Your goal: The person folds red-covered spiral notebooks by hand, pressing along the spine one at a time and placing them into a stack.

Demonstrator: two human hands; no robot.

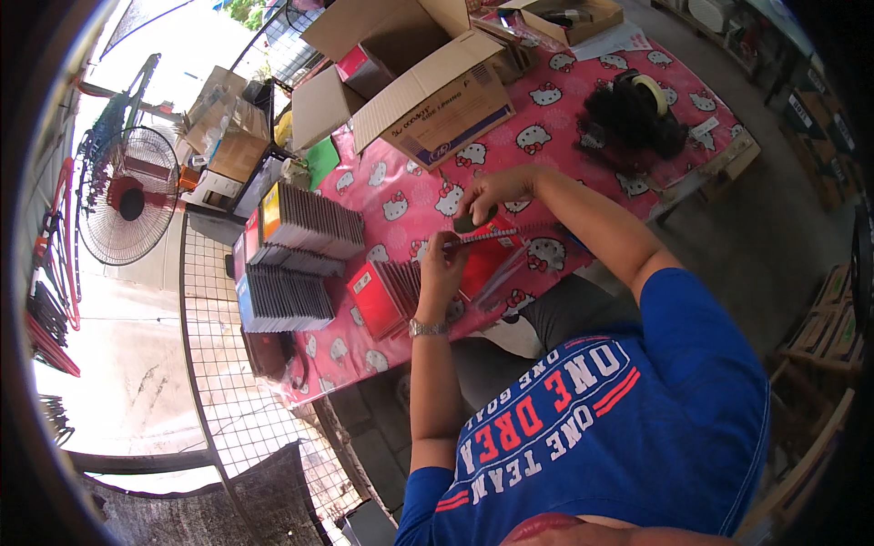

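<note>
Your landmark is the red spiral notebook [487, 255], which lies on the desk [401, 196] right at its near edge, on the pink patterned cloth in front of your lap. Your left hand [442, 268] sits at the notebook's left end, fingers [448, 244] closed in a pinch on the end of the wire spiral. Your right hand [487, 193] hovers just beyond the notebook's far edge, its fingers curled around a small dark object [473, 221] that touches or nearly touches the spiral; what that object is cannot be made out. A clear plastic sleeve [510, 273] lies over the notebook's near side. Just left of the notebook, a row of red-covered notebooks [387, 291] stands fanned on edge. Further left of it, beyond that row, are the taller stacks of notebooks [296, 259] with their dark spines showing. Beyond the notebook, at the far side of the desk, rests an open cardboard box [437, 100]. To the far right of the notebook lie a dark bundle [628, 123] and a tape roll [648, 91].
</note>
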